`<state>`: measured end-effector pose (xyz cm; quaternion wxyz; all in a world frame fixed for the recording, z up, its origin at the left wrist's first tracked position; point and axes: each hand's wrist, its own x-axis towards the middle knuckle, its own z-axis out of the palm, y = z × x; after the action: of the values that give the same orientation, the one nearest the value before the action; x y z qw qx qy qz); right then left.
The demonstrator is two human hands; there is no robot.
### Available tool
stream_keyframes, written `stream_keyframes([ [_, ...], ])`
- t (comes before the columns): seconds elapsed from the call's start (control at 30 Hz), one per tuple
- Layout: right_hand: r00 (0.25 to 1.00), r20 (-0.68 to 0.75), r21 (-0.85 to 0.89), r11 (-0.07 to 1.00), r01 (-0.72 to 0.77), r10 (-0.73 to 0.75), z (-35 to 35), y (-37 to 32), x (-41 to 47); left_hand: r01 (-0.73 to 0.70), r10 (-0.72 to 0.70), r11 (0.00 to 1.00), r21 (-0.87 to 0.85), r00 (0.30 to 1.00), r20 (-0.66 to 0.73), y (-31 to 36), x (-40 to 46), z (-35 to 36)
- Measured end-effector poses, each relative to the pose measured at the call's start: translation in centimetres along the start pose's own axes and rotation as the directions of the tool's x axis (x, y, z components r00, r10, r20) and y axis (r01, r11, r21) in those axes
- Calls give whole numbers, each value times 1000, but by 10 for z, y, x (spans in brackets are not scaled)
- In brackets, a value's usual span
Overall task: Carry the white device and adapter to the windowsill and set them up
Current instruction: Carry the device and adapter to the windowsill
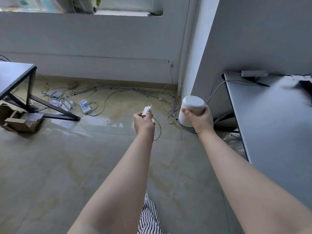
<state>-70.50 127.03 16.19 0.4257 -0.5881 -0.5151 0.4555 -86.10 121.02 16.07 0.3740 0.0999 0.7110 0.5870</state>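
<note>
My right hand (200,120) grips a white cylindrical device (191,108), tilted so that its round end faces up and toward me. My left hand (144,123) pinches a small white plug adapter (147,110) with its two metal prongs pointing up; a thin grey cable (158,129) loops down from it below the hand. Both arms are stretched out over the floor. The windowsill (121,13) runs along the top of the view, above the white wall, with potted plants (76,4) on it.
A tangle of grey cables (118,89) and power strips (84,106) lies on the floor along the wall. A dark table (15,76) with cardboard (20,120) under it stands at left. A grey desk (270,115) with a power strip (254,73) is at right, beside a pillar (199,48).
</note>
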Motion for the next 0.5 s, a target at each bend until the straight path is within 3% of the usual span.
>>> stream_keyframes([
  [0.5,1000,-23,11,1000,-6,7,145,-56,156,-34,34,999,4,999,31,99,206,27],
])
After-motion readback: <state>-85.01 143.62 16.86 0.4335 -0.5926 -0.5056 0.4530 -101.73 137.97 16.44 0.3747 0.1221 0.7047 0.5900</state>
